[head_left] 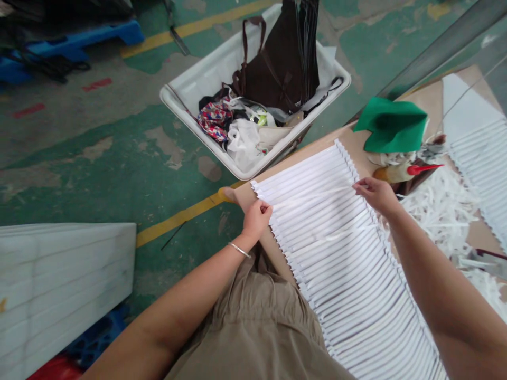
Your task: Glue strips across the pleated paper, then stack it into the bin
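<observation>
Left of the cardboard-topped table (pixel 433 100) spreads a worn green floor (pixel 158 174) patched with grey; a yellow stripe (pixel 182 215) runs towards the table, a blue pallet (pixel 129 34) lies well apart from it.

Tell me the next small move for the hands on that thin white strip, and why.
I would probably ease the thin white strip flat across the row of long, white, paper-like pieces, held straight. The left hand pinches it near one edge of the row and the right hand near the opposite edge, so it spans the row; whether it already touches is unclear.
</observation>
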Demonstrator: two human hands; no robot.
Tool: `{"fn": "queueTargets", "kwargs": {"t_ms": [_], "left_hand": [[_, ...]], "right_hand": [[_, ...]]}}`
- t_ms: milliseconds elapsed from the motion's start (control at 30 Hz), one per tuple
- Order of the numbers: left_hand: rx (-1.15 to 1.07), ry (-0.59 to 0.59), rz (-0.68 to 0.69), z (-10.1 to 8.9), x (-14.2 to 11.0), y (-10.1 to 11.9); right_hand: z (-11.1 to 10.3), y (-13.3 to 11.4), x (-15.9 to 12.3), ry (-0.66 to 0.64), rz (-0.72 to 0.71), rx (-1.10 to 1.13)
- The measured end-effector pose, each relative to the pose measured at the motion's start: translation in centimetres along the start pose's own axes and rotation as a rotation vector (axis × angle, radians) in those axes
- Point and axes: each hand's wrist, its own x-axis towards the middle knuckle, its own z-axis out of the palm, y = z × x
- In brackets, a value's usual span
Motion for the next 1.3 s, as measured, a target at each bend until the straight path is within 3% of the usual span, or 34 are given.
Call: {"fn": "queueTargets", "kwargs": {"t_ms": [200, 400, 667, 967, 1300], "left_hand": [[0.129, 0.005, -0.042, 1.2, 0.9, 0.4], [0.193, 0.031, -0.075, 2.0, 1.7, -0.1], [0.222, 0.029, -0.116, 2.3, 2.1, -0.3], [0.344, -0.010, -0.137, 1.5, 2.0, 1.5], [0.370, -0.018, -0.135, 1.4, 2.0, 2.0]], "right_hand": [[0.7, -0.2, 4.9, 0.061, 0.040, -0.068], [1.8, -0.3, 7.1, 0.088, 0.020, -0.119], [2.9, 0.0, 8.3, 0.121, 0.019, -0.236], [3.4, 1.2, 8.9, 0.159, -0.038, -0.211], [3.8, 1.1, 9.7, 0.198, 0.005, -0.295]]}}
